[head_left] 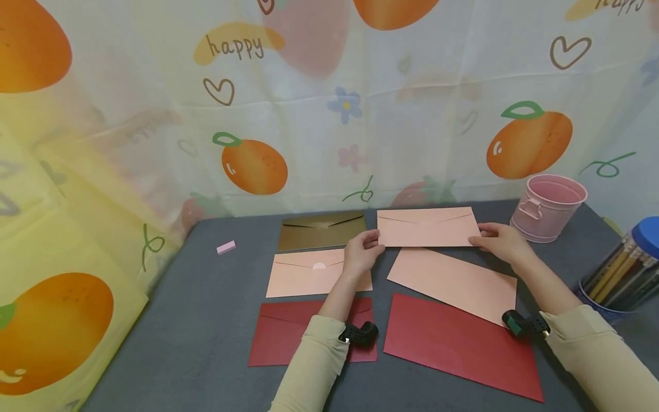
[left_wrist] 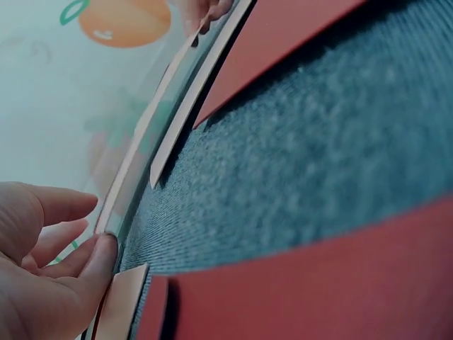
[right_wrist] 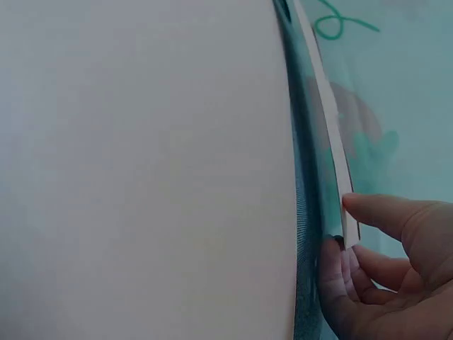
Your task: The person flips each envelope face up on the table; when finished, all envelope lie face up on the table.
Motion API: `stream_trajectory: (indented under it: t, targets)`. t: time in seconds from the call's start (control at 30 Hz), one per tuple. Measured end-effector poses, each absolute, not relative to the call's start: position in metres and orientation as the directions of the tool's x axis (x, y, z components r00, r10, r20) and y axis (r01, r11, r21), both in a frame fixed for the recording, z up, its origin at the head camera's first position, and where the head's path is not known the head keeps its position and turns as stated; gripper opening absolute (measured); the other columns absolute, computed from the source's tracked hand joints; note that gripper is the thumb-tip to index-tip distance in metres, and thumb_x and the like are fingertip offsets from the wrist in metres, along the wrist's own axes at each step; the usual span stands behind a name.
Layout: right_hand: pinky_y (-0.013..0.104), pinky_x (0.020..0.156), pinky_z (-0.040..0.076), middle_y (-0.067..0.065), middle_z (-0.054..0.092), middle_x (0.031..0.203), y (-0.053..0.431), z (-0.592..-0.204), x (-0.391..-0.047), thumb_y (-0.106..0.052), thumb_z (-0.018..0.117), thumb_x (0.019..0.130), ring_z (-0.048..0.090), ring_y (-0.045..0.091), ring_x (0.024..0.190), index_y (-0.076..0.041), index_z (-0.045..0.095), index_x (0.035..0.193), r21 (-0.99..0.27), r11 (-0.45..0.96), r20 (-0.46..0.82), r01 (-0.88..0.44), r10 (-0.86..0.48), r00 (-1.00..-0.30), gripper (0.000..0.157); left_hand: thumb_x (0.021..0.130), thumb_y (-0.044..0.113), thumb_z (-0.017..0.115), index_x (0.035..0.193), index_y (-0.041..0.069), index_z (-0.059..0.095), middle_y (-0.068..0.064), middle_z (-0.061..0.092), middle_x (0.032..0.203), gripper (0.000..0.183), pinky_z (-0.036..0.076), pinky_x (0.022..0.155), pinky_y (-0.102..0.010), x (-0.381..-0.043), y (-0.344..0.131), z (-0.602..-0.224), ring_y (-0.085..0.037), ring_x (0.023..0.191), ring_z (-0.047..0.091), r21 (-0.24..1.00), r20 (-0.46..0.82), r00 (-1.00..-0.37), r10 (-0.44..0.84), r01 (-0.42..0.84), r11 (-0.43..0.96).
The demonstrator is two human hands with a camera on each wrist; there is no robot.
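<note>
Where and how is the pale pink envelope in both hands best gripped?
The pale pink envelope is wide and thin, so probably pinch its short ends near the lower corners, one hand from each side, as the left hand and right hand do.

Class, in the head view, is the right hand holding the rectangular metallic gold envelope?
No: the right hand grips the pale pink rectangular envelope right of the gold envelope.

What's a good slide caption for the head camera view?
Left hand and right hand hold a peach envelope by opposite ends, a pink bucket standing to its right.
</note>
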State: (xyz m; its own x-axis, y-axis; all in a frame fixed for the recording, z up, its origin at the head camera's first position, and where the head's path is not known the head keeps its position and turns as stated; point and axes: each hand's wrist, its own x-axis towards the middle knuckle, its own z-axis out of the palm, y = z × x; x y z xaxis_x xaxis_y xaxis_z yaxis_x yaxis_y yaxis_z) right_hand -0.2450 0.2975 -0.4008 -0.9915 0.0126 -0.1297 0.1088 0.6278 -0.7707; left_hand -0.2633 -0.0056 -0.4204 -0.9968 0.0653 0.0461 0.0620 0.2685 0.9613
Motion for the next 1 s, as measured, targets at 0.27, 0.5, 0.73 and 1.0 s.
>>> stream_trajectory:
  t: [0.27, 0.5, 0.73, 1.0]
  targets:
    - [0.058, 0.102, 0.036, 0.034, 0.047, 0.128, 0.291, -0.404, -0.260, -0.027, 0.061, 0.096, 0.045, 0.047, 0.118, 0.015, 0.038, 0.139, -0.702, 0.704, -0.088, 0.111, 0.069, -0.994, 0.064, 0.093, 0.015, 0.065, 0.139, 0.006, 0.052, -0.014, 0.054, 0.138, 0.049, 0.045, 0.100, -0.036, -0.261, -0.001, -0.418, -0.029, 0.126, 0.051, 0.933, -0.002, -0.987, 0.162, 0.056, 0.355]
    - [0.059, 0.101, 0.035, 0.033, 0.050, 0.125, 0.286, -0.405, -0.266, -0.026, 0.061, 0.095, 0.043, 0.047, 0.118, 0.015, 0.040, 0.137, -0.635, 0.765, -0.061, 0.107, 0.088, -0.994, 0.062, 0.096, 0.019, 0.060, 0.144, 0.004, 0.045, -0.020, 0.033, 0.152, 0.053, 0.028, 0.110, -0.054, -0.260, 0.005, -0.414, -0.039, 0.143, 0.021, 0.887, -0.011, -0.960, 0.281, 0.121, 0.446]
    - [0.059, 0.101, 0.035, 0.034, 0.047, 0.127, 0.286, -0.407, -0.268, -0.028, 0.060, 0.096, 0.042, 0.048, 0.118, 0.015, 0.039, 0.137, -0.625, 0.770, -0.094, 0.129, 0.090, -0.992, 0.063, 0.093, 0.024, 0.061, 0.139, 0.002, 0.052, -0.024, 0.024, 0.155, 0.052, 0.027, 0.108, -0.057, -0.262, 0.013, -0.416, -0.044, 0.142, 0.015, 0.825, -0.024, -0.963, 0.269, 0.133, 0.549]
    - [0.058, 0.099, 0.037, 0.032, 0.049, 0.122, 0.285, -0.408, -0.268, -0.027, 0.060, 0.096, 0.043, 0.046, 0.112, 0.015, 0.040, 0.137, -0.607, 0.784, -0.089, 0.128, 0.093, -0.992, 0.062, 0.090, 0.024, 0.060, 0.139, 0.004, 0.052, -0.021, 0.019, 0.158, 0.053, 0.031, 0.106, -0.056, -0.258, 0.016, -0.414, -0.039, 0.141, 0.017, 0.816, -0.059, -0.970, 0.237, 0.090, 0.572]
